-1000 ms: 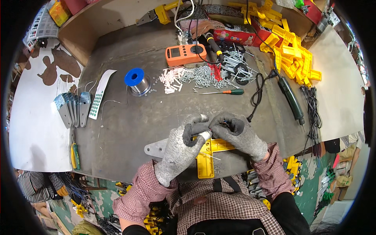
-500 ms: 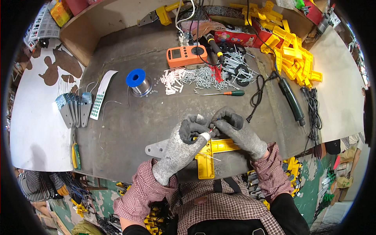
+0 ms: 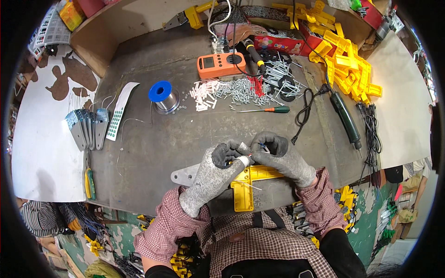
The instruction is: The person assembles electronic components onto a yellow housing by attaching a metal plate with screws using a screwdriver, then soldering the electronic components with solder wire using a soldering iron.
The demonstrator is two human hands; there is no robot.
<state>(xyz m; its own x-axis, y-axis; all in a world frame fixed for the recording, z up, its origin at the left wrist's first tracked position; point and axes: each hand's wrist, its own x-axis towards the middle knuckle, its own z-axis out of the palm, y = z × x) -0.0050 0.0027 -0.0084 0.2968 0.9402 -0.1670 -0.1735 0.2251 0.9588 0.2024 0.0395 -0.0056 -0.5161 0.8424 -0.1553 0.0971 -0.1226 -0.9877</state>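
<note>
Both my hands wear grey gloves and meet above a yellow plastic tool housing [image 3: 244, 197] near the table's front edge. My left hand [image 3: 220, 162] is closed, thumb and fingers pinched at a thin wire with a reddish part [image 3: 251, 155]. My right hand [image 3: 278, 155] pinches at the same spot from the other side; its fingers hide most of the wire, and a bluish strand shows by them. A grey metal blade [image 3: 183, 176] with holes sticks out left of my left hand. A thin whitish lead [image 3: 252, 186] lies across the housing.
Ahead lie a blue-topped solder spool [image 3: 160, 91], an orange meter [image 3: 218, 65], piles of screws [image 3: 241, 91] and a screwdriver [image 3: 278, 110]. Right: a black corded soldering iron-like tool [image 3: 345, 118] and yellow housings [image 3: 347, 65]. Left: grey blades with wires [image 3: 85, 127] and yellow-green pliers [image 3: 90, 183].
My right hand's fingers have shifted slightly downward and a bluish strand now shows by them. The left fingers have re-spread a little around the wire. The housing stays put.
</note>
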